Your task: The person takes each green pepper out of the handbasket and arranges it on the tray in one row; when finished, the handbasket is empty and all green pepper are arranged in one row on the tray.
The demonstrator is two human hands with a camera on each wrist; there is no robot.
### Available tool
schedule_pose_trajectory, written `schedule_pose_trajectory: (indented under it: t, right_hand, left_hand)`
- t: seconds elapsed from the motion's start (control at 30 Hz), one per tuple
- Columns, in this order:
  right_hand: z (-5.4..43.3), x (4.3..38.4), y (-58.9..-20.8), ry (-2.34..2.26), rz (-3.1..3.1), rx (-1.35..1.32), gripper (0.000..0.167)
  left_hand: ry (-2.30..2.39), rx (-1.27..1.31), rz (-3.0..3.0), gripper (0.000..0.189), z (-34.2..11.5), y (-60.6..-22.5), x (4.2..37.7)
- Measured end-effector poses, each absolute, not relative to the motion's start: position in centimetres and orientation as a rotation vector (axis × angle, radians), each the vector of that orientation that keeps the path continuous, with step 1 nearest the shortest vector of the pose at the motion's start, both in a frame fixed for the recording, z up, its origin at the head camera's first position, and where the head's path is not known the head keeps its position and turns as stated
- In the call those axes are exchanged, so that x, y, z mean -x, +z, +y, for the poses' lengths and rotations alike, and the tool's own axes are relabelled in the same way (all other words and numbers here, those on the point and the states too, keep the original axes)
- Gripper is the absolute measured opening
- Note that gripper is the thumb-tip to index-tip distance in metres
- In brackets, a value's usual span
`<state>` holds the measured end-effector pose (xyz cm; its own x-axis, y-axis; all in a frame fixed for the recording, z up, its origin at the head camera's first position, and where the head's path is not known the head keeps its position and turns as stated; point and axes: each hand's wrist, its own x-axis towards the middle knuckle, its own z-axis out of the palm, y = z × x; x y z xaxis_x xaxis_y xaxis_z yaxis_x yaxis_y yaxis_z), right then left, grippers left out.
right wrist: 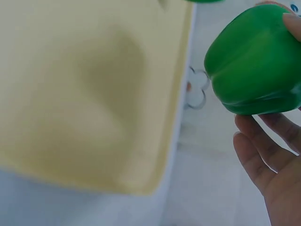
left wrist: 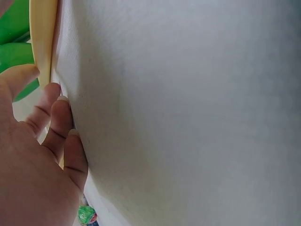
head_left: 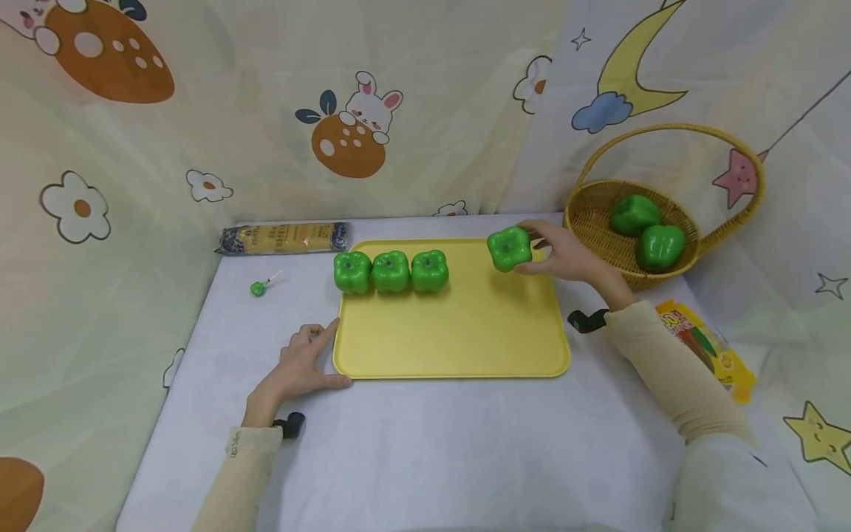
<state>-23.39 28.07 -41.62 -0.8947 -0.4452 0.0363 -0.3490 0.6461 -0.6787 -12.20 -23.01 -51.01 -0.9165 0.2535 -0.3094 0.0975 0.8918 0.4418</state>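
Note:
My right hand (head_left: 561, 253) grips a green bell pepper (head_left: 510, 248) over the back right part of the yellow tray (head_left: 459, 343). In the right wrist view the held pepper (right wrist: 256, 61) shows above the tray's level, with fingertips against its side. Three more green bell peppers (head_left: 391, 271) stand side by side in a row at the tray's back left corner. At the tray's left edge rests my left hand (head_left: 302, 364), thumb and index finger spread along the rim near the front corner. The left wrist view shows its fingertips (left wrist: 60, 106) close by the yellow rim (left wrist: 43, 37).
A wicker basket (head_left: 601, 210) with a tall handle, at the back right, holds two green peppers (head_left: 660, 247). Behind the tray's left end lies a long yellow packet (head_left: 286, 238). A green-wrapped lollipop (head_left: 258, 288) lies left; a yellow packet (head_left: 708, 347) lies beneath the right forearm.

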Motion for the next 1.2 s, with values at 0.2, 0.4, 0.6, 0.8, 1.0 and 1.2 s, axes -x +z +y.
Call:
schedule_pose_trajectory:
  t: [0.2,0.4,0.6,0.8,1.0,1.2]
  right_hand:
    - [25.8,23.3,-43.8,-1.158,2.662,0.667,0.071]
    - [24.1,23.4,-45.8,-1.275,2.583,0.611,0.076]
    - [23.3,23.6,-47.2,-1.330,2.522,0.561,0.078]
    - [22.6,23.5,-47.9,-1.348,2.483,0.498,0.079]
    - [21.9,23.7,-48.3,-1.319,2.471,0.456,0.079]
    - [21.3,23.9,-48.6,-1.287,2.465,0.440,0.081]
  left_hand:
    - [0.602,-0.259,2.700,0.125,-23.0,-51.2,12.2]
    - [0.613,-0.257,2.692,0.124,-23.1,-51.2,12.1]
    - [0.621,-0.263,2.689,0.124,-22.9,-51.0,12.1]
    - [0.606,-0.264,2.697,0.124,-22.9,-50.9,12.1]
    - [0.618,-0.257,2.697,0.125,-23.0,-50.9,12.2]
    - [0.624,-0.260,2.692,0.125,-23.0,-50.8,12.2]
